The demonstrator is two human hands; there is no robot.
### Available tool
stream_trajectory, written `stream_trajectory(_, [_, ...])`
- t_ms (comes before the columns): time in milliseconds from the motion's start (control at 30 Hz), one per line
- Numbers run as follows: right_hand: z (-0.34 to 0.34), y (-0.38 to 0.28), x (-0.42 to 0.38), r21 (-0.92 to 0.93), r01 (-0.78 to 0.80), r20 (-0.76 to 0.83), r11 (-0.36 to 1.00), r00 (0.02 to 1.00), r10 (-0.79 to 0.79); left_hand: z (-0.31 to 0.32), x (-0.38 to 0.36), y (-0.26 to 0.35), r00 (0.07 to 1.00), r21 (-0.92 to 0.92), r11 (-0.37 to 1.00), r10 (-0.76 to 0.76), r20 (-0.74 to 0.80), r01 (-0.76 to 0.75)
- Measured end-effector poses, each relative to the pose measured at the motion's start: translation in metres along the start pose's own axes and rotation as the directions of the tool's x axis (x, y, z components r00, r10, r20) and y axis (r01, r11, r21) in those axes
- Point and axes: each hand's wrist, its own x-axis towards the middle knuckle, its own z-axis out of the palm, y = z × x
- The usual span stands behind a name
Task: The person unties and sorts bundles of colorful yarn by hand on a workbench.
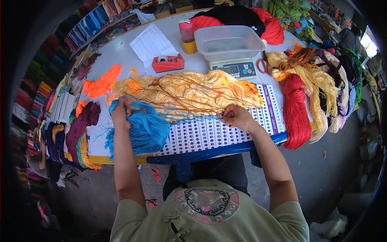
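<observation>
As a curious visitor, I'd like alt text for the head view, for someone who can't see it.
A person's left hand holds blue yarn while the right hand pinches thin blue strands along a cream bundle on a table. Behind stand a red tape dispenser and a clear tub on a scale.

Lit brightly across the middle of the bench (121, 56), with a cool, whitish cast. Glares almost to white at the opening (369, 40) on the upper right. Glints softly along the rim of the clear tub (229, 42). Dims over the floor (330, 173) and falls to black in the corners. Curves strongly toward the edges, fisheye-style. Looks fairly crisp around the blue yarn (147, 131), but smears into softness at the far-left shelves (30, 105).
</observation>
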Motion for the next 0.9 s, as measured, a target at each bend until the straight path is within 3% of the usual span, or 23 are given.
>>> stream_trajectory(33, [0.000, 0.002, 0.000, 0.000, 0.009, -0.004, 1.000, 1.000, -0.009, 0.000, -0.011, 0.005, 0.973, 0.307, 0.937, 0.206, -0.102, -0.167])
stream_trajectory(100, [0.001, 0.002, -0.001, -0.008, 0.036, -0.008, 0.999, 0.999, -0.036, 0.018, -0.041, 0.012, 0.999, 0.541, 0.840, -0.037, -0.027, 0.046])
stream_trajectory(167, [0.006, 0.002, -0.002, -0.110, 0.060, -0.053, 0.992, 0.996, -0.066, 0.051, -0.085, 0.003, 0.960, 0.307, 0.952, -0.078, 0.270, -0.009])
stream_trajectory(233, [0.010, 0.005, -0.003, -0.247, 0.088, -0.092, 0.965, 0.989, -0.114, 0.070, -0.100, -0.025, 0.828, 0.075, 0.997, -0.020, 0.560, -0.027])
stream_trajectory(300, [0.023, -0.009, -0.016, 0.171, 0.071, -0.103, 0.983, 0.993, -0.054, 0.097, -0.125, -0.027, 0.742, -0.077, 0.993, -0.016, 0.670, 0.091])
stream_trajectory(333, [0.030, -0.020, -0.025, 0.375, 0.055, -0.104, 0.925, 0.994, -0.017, 0.104, -0.129, -0.032, 0.694, -0.138, 0.978, -0.008, 0.720, 0.155])
stream_trajectory(400, [0.045, -0.044, -0.046, 0.422, 0.190, -0.109, 0.887, 0.981, -0.158, 0.115, -0.136, -0.044, 0.583, -0.234, 0.926, 0.018, 0.812, 0.298])
stream_trajectory(467, [0.058, -0.067, -0.060, 0.405, 0.265, -0.123, 0.875, 0.964, -0.235, 0.122, -0.144, -0.049, 0.579, -0.209, 0.929, -0.007, 0.815, 0.304])
stream_trajectory(567, [0.068, -0.077, -0.061, 0.140, 0.377, -0.097, 0.915, 0.925, -0.366, 0.127, -0.146, -0.061, 0.562, -0.177, 0.956, 0.015, 0.827, 0.234])
stream_trajectory(667, [0.068, -0.068, -0.055, -0.017, 0.455, -0.103, 0.891, 0.885, -0.454, 0.127, -0.150, -0.052, 0.561, -0.177, 0.949, 0.000, 0.828, 0.261])
stream_trajectory(767, [0.070, -0.070, -0.057, 0.250, 0.468, -0.122, 0.848, 0.884, -0.452, 0.122, -0.150, -0.050, 0.617, -0.126, 0.970, -0.030, 0.787, 0.208])
stream_trajectory(900, [0.063, -0.064, -0.062, 0.355, 0.379, -0.034, 0.854, 0.919, -0.394, 0.123, -0.149, -0.059, 0.661, -0.167, 0.905, -0.150, 0.736, 0.391])
